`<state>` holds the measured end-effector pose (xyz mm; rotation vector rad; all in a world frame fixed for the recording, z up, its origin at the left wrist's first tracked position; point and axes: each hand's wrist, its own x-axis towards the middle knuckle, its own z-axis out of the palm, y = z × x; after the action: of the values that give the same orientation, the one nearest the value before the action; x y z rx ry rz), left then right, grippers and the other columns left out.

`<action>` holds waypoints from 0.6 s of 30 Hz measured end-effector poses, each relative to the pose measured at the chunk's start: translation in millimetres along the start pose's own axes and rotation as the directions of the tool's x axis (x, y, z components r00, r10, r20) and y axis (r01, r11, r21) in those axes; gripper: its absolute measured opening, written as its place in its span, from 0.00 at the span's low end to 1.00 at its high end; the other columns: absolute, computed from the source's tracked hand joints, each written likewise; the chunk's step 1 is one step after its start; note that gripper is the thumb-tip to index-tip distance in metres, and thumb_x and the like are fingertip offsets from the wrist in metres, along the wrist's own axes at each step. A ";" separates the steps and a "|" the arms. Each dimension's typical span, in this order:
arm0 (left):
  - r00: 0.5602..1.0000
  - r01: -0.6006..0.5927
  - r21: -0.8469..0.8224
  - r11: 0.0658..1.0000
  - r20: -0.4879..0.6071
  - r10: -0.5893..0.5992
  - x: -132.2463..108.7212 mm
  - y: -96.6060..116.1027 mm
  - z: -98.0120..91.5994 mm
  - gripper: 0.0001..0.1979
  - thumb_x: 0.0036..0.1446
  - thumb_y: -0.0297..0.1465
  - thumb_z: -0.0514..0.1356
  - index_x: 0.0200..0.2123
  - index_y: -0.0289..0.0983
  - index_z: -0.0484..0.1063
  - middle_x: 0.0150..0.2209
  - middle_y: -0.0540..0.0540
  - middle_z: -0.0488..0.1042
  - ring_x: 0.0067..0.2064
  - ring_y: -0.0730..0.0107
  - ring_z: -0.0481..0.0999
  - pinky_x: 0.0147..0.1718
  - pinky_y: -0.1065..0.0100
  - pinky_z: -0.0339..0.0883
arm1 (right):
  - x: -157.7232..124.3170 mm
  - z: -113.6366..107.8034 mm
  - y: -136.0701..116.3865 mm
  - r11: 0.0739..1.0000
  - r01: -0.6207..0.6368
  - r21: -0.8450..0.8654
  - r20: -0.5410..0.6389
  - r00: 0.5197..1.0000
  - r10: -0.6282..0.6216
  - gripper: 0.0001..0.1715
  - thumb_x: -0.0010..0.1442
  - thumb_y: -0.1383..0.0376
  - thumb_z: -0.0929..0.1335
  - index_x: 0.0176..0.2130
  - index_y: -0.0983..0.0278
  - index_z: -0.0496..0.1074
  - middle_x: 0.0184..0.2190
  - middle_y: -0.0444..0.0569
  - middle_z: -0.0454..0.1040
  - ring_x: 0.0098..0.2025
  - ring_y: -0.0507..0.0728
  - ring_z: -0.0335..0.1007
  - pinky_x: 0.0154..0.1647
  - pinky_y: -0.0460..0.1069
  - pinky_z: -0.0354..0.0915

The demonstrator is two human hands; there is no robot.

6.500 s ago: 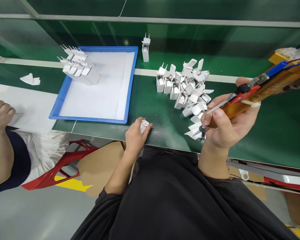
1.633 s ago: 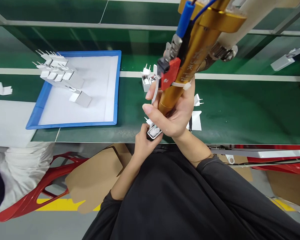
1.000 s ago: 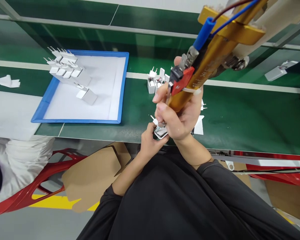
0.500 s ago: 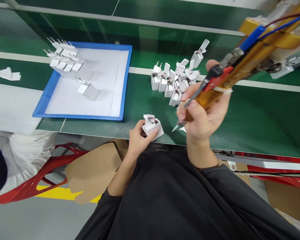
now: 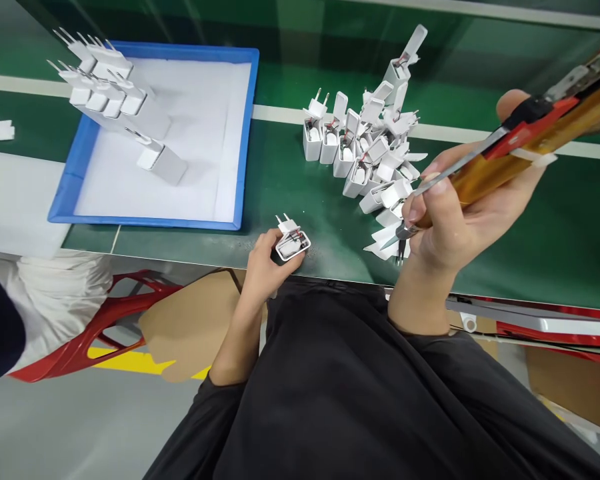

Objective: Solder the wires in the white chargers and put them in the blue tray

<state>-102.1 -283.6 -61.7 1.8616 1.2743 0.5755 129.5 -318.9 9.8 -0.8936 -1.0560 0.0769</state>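
Observation:
Near the bench's front edge, my left hand (image 5: 266, 267) grips an open white charger case (image 5: 293, 245), its two-pin lid tilted up and inner parts showing. My right hand (image 5: 455, 213) is wrapped round an amber tool (image 5: 510, 157) with a red and black lever and a pale pointed tip. That tip is over a scrap of white paper (image 5: 379, 248), apart from the held case. Several open white cases (image 5: 357, 177) with raised lids stand clustered left of my right hand.
A blue-rimmed tray (image 5: 251, 140) at the left holds several white chargers (image 5: 163, 165), pins up. Beyond the bench's front left are a seated person's white clothing (image 5: 63, 287), a red chair (image 5: 100, 320) and cardboard (image 5: 190, 320).
My right hand and the tool have moved right, away from the held case. My left hand has turned the case more upright, and its lid's pins now show. The view has shifted.

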 end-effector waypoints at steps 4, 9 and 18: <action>0.989 0.030 -0.048 0.998 0.145 -0.023 7.8 8.4 -5.6 0.28 0.53 0.44 0.64 0.55 0.41 0.67 0.48 0.44 0.76 0.47 0.61 0.76 0.46 0.63 0.68 | -0.8 -5.1 5.7 0.998 -0.013 -0.056 0.009 1.000 0.013 0.29 0.54 0.56 0.74 0.54 0.52 0.65 0.25 0.40 0.63 0.16 0.47 0.54 0.10 0.42 0.52; 0.999 -0.027 -0.123 0.992 0.022 0.030 14.9 15.4 7.7 0.23 0.60 0.37 0.57 0.58 0.43 0.62 0.47 0.47 0.79 0.43 0.68 0.78 0.43 0.66 0.70 | -1.6 -6.3 4.0 0.999 -0.011 -0.038 0.020 1.000 0.012 0.27 0.57 0.59 0.73 0.54 0.54 0.64 0.26 0.40 0.63 0.17 0.46 0.55 0.10 0.41 0.52; 0.912 -0.410 0.245 0.879 0.117 0.393 7.1 14.2 -2.6 0.33 0.62 0.34 0.55 0.68 0.37 0.49 0.55 0.43 0.73 0.50 0.61 0.68 0.53 0.57 0.63 | -2.2 -7.4 -1.1 0.998 -0.061 -0.018 0.064 0.996 0.062 0.28 0.58 0.62 0.72 0.55 0.57 0.61 0.25 0.39 0.67 0.17 0.47 0.58 0.11 0.43 0.55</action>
<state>-93.3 -278.7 -49.2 2.3788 0.9576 0.5738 133.7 -325.1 7.6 -0.9433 -1.0905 0.1501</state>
